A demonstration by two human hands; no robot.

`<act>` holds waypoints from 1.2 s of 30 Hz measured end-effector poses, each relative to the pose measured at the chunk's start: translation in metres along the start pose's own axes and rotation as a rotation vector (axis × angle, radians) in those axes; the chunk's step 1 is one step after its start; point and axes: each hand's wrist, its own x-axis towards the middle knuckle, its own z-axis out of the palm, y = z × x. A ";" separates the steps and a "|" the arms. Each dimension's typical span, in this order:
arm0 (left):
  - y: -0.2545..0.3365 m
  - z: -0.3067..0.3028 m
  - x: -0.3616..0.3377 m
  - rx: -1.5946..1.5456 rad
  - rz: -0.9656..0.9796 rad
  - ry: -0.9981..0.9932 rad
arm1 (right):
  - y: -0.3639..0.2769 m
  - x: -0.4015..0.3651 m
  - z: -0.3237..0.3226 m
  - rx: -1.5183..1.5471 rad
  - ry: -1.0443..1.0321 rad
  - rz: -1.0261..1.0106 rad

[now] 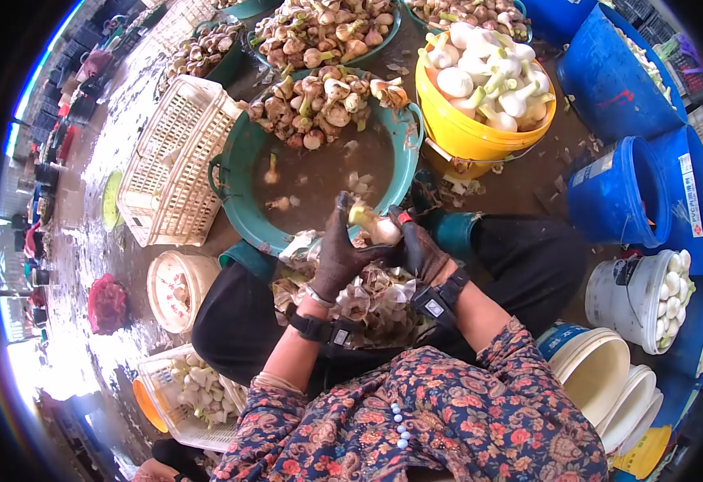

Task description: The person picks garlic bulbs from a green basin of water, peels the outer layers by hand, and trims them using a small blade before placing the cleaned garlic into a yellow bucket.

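A partly peeled garlic bulb (385, 231), white with a yellowish stem, is held between my two gloved hands over the near rim of a green tub (235, 161). My right hand (422, 251) grips the bulb from the right. My left hand (341, 255) is at the stem end, thumb and fingers bent; whether it pinches anything is hard to tell. Unpeeled garlic (311, 108) is heaped at the tub's far side, with a few loose bulbs on its bottom. Papery skins (367, 301) lie in my lap below both hands.
A yellow bucket (480, 149) of peeled garlic stands right of the tub. White crates (179, 161) and a white bucket (181, 289) are at left. Blue buckets (618, 193) and white buckets (624, 301) line the right. A person's hand (157, 472) shows at bottom left.
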 end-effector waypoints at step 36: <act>-0.031 -0.037 -0.032 0.051 0.009 0.138 | 0.004 0.000 0.021 -1.051 -0.131 -0.979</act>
